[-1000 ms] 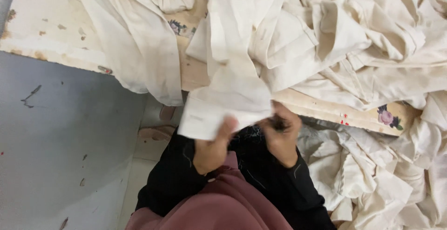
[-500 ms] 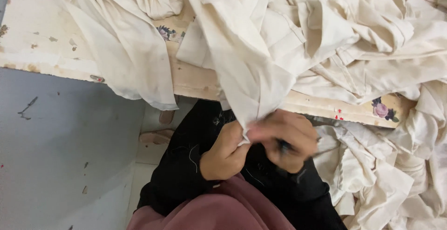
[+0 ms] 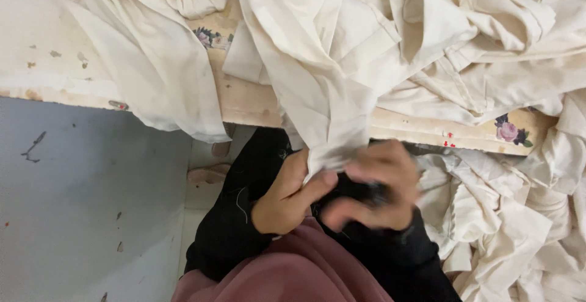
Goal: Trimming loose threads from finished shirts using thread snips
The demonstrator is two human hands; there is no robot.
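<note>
Surface: worn pale tabletop (image 3: 36,45) with flower prints, grey floor (image 3: 79,204) below.
Cloth: cream cloth (image 3: 317,88) — heaped on the tabletop, one fold hanging over its near edge.
Left hand (image 3: 287,198): fingers pinched on the hanging fold's lower end.
Right hand (image 3: 375,186): blurred — fingers curled around something dark, just beside the fold.

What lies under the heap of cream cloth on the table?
Under the cream cloth a worn table top with rose prints shows at its edges. The rest of the surface is covered, so anything beneath cannot be seen.
</note>
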